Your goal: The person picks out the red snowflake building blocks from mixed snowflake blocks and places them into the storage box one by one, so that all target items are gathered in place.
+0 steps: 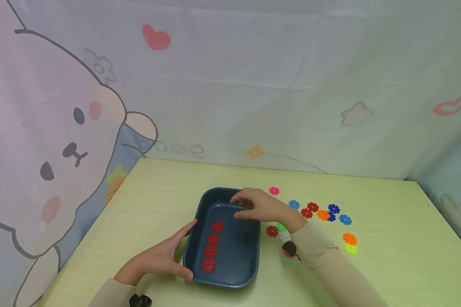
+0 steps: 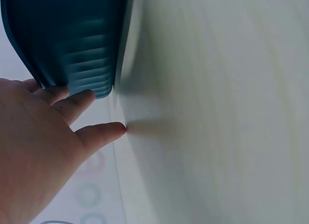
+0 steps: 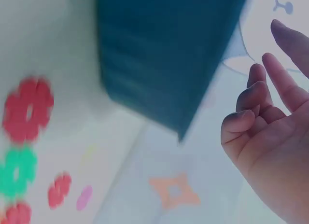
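A dark blue rectangular tray (image 1: 238, 251) rests on the table, with several red snowflake-shaped plastic discs (image 1: 210, 252) lined up inside along its left half. At the tray's left side is my left hand (image 1: 159, 258), thumb and fingers spread; in the left wrist view the fingertips touch the tray's ribbed outer wall (image 2: 89, 55). Over the right rim hovers my right hand (image 1: 266, 207), its fingers loosely bent. Nothing shows between those fingers in the right wrist view, where the hand (image 3: 275, 132) appears above the tray's edge.
To the right of the tray lie loose discs: a pink one (image 1: 274, 190), a light blue one (image 1: 293, 204), a red one (image 1: 272, 231), orange (image 1: 350, 238), yellow (image 1: 351, 248) and several others. My right forearm partly covers a few. A printed curtain (image 1: 230, 85) hangs behind the table.
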The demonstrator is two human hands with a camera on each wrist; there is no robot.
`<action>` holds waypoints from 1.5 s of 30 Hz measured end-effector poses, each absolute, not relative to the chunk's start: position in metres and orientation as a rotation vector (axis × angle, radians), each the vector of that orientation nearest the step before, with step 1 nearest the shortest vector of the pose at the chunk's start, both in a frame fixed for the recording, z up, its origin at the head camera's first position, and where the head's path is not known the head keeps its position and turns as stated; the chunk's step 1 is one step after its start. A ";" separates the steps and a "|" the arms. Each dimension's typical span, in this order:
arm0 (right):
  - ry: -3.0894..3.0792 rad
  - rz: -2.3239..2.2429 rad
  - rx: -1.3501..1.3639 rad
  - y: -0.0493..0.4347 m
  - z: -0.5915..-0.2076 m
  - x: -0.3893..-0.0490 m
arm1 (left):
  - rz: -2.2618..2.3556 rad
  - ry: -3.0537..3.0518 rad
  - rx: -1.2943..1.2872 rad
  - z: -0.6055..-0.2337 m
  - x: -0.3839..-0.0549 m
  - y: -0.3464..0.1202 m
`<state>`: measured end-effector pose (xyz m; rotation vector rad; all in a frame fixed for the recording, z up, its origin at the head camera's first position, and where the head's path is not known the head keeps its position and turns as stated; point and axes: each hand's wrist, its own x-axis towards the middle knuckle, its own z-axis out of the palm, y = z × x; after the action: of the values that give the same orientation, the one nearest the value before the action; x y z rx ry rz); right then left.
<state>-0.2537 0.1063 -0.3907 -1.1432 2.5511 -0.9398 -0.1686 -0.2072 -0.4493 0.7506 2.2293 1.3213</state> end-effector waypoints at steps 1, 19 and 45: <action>2.557 -0.960 -1.135 0.112 -0.388 -0.253 | 1.317 2.236 0.754 -0.450 -0.169 -0.207; 2.662 -1.014 -0.894 0.189 -0.404 -0.243 | 1.334 2.218 0.745 -0.448 -0.170 -0.205; 2.533 -0.828 -0.803 0.193 -0.454 -0.252 | 1.322 2.223 0.729 -0.448 -0.169 -0.203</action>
<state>-0.2521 0.1933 -0.4544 -0.8029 2.5326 -0.8279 -0.1690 -0.2035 -0.4475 0.7287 2.2226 1.3220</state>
